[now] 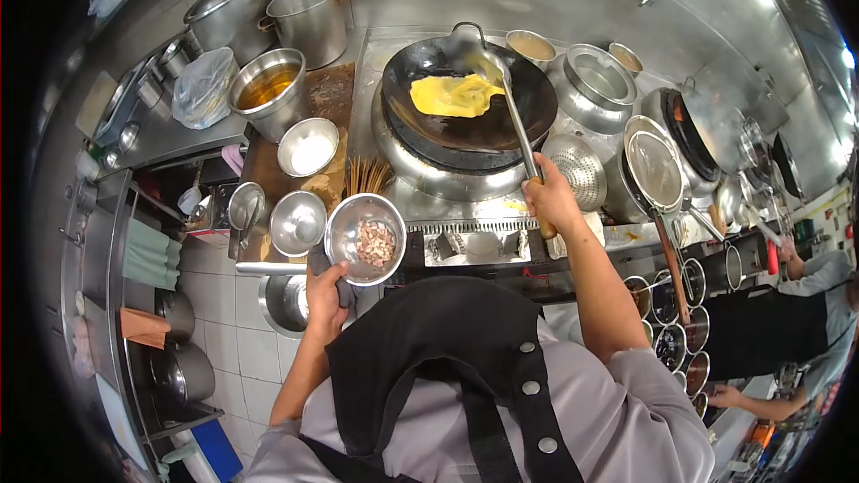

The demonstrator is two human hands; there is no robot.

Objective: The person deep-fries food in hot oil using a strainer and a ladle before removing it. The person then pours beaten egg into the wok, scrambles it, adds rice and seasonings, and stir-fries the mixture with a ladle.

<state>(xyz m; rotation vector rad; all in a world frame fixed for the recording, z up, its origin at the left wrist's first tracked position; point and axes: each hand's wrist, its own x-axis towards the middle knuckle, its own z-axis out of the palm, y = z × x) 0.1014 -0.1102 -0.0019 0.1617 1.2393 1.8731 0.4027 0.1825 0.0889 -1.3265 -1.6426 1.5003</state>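
Observation:
My right hand (553,195) is wrapped round the wooden handle of a long metal ladle (516,112). Its head reaches into a black wok (528,80), at the edge of a yellow sheet of egg (452,97); steam or blur softens its outline. On the other side, my left hand (327,300) grips the rim of a steel bowl (342,246), with a dark cloth (347,291) by the fingers. Small pinkish chopped pieces, apparently meat (375,242), lie in that bowl, which is tilted towards me in front of the counter.
Left of the wok are a pot of amber liquid (268,85), a bowl of white contents (308,147) and a bamboo brush (365,175). A perforated skimmer (575,170) and a strainer (653,161) lie right. A co-worker (805,304) stands far right.

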